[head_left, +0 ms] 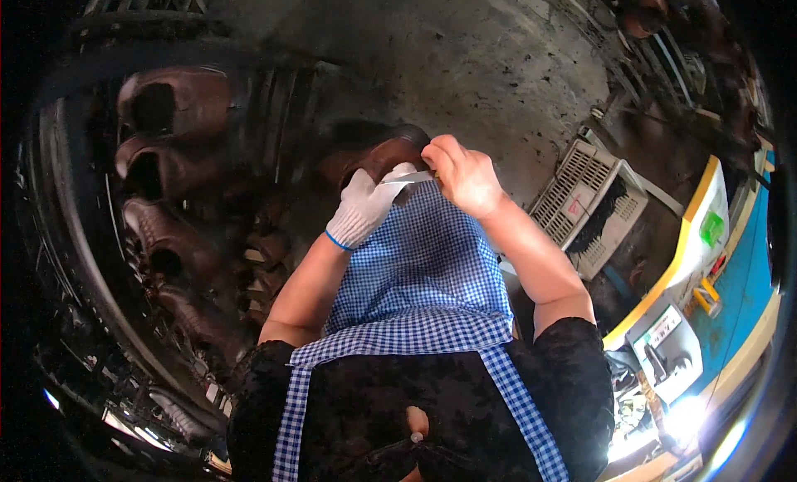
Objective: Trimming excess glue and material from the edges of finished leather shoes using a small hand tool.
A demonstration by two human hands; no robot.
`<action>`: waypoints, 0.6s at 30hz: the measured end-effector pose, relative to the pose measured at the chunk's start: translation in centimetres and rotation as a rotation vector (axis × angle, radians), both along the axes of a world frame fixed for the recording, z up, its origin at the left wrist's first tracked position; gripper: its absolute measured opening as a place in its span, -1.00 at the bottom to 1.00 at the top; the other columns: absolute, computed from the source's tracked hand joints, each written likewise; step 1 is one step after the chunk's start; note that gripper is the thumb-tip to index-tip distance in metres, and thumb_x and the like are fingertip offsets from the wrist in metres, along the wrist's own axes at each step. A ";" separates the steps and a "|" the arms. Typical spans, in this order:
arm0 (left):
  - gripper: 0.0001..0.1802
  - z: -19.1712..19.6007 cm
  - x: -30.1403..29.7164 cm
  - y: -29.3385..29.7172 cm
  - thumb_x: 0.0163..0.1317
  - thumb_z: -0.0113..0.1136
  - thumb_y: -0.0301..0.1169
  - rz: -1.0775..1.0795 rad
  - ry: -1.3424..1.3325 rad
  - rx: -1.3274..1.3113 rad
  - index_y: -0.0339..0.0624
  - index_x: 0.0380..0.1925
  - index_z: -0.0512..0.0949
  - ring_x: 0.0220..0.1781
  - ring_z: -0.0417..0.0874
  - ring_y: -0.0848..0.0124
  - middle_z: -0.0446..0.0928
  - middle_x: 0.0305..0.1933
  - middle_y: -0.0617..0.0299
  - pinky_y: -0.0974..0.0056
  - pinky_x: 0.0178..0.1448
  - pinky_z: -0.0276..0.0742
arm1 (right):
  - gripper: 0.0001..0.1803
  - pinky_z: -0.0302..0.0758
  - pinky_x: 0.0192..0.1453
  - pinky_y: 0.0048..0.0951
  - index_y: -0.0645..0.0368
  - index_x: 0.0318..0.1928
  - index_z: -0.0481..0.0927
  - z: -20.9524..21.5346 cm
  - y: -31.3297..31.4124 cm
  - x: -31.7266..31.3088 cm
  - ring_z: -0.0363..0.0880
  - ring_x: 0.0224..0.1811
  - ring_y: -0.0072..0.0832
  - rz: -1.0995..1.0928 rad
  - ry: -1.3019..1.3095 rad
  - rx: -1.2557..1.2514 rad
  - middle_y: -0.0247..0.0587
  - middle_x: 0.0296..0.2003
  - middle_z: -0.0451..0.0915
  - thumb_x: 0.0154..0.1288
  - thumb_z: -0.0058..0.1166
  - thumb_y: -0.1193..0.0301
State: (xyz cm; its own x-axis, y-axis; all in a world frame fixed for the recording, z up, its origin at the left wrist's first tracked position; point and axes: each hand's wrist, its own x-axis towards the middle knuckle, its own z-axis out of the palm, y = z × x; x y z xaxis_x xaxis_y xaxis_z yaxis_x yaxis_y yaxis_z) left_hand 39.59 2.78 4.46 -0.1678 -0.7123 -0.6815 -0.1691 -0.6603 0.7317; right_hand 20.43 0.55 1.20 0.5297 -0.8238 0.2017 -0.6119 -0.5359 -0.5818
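Centrally, a brown shoe [383,156] sat gripped in the gloved left hand [365,206]. At three o'clock, the bare right hand [465,179] pinched a thin blade [408,177], seemingly trimming; the next stroke wanted steadiness.

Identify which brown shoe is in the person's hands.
The shoe above the checked apron, between gloved left hand and bare right hand; the others sit on the rack at left.

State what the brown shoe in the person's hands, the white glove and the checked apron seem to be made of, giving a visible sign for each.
Brown shoe: probably leather, smooth with a dull sheen. White glove on the left hand: knitted fabric, judging by its ribbed cuff with a blue edge. Blue-and-white checked apron: thin woven cloth, matte, with soft folds.
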 end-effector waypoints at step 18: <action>-0.61 -7.3 3.6 -1.5 0.29 0.14 -0.34 0.179 0.188 -0.563 -0.26 0.08 0.46 0.01 0.55 0.44 0.55 -0.01 0.21 0.31 0.11 0.45 | -0.82 0.32 -0.19 -0.66 0.23 -0.06 0.48 -11.8 -1.2 7.3 0.34 -0.30 -0.73 -0.483 -1.318 0.700 -0.47 -0.31 0.46 0.46 -0.15 0.45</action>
State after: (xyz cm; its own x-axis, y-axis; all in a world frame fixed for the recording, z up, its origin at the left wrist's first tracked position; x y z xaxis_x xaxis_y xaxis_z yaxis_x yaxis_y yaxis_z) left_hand 43.17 1.28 -2.88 -0.0930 -0.9822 -0.1632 0.0748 -0.1703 0.9825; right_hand 27.75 -0.67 -10.57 -0.0362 -0.9815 -0.1881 0.4814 0.1478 -0.8639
